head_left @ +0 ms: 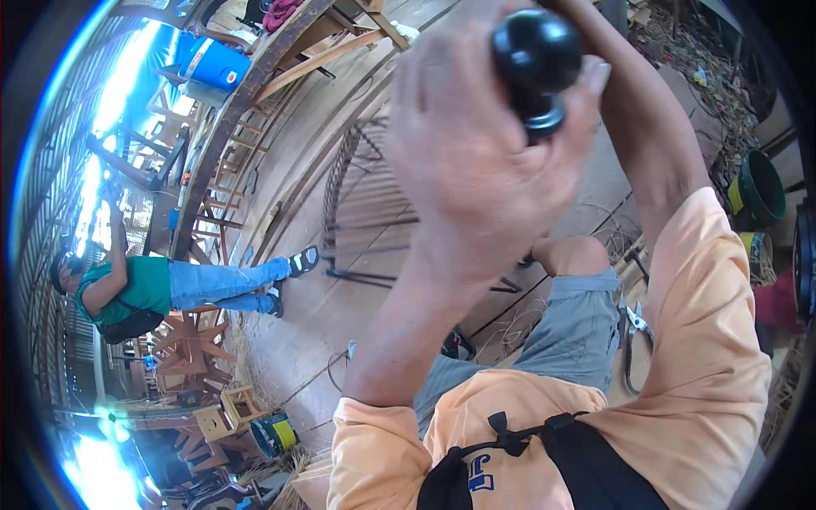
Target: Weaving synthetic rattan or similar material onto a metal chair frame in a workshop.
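Raised close to the camera, my left hand (484, 153) is partly smeared by motion. Between its thumb and fingers sits a glossy black knob (537, 53) with a round head and a narrower neck; my fingers appear closed around it. My right forearm (650, 110) runs up past the top edge, so that hand is out of the picture. Behind my left hand, a dark frame with thin slats and a woven edge (340, 195) lies on the floor, partly covered. A pair of shears (634, 336) lies beside my leg on the right.
At left stands a person in a green top (127, 293), near a long wooden bench (208, 136) with a blue cooler (217, 66). Wooden furniture parts (191, 348) pile up below. A green bucket (756, 191) stands at right. Loose strands (510, 336) litter the floor.
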Available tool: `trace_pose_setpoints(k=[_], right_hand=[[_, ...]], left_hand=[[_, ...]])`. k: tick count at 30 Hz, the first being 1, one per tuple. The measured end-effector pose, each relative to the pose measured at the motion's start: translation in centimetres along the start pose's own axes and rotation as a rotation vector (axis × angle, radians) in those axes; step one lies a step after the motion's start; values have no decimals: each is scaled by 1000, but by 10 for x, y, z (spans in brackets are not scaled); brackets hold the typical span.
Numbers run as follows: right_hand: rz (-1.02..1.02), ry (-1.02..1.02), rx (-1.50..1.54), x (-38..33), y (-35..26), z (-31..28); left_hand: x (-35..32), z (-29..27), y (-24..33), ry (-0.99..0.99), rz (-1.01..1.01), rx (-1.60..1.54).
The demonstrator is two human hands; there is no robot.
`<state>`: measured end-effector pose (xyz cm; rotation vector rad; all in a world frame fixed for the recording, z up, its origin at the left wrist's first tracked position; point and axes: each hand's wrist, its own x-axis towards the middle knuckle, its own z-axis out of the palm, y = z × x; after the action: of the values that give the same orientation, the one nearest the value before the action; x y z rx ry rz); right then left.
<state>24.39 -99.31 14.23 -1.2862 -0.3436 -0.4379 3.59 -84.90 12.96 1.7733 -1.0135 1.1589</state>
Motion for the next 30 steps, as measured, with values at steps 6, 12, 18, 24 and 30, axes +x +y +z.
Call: trace_pose_setpoints(k=[6, 12, 18, 24, 30], right_hand=[[-119, 341, -690, -197, -76, 64], [281, -2, 458, -183, -61, 3], [153, -126, -5, -122, 41, 5], [548, 42, 28, -290, 174, -11], [369, 36, -238, -300, 178, 41]], left_hand=[[4, 37, 16, 45, -51, 75], [17, 62, 12, 35, -110, 50], [57, 45, -11, 75, -93, -34], [87, 41, -71, 65, -83, 238], [113, 51, -135, 84, -95, 426]])
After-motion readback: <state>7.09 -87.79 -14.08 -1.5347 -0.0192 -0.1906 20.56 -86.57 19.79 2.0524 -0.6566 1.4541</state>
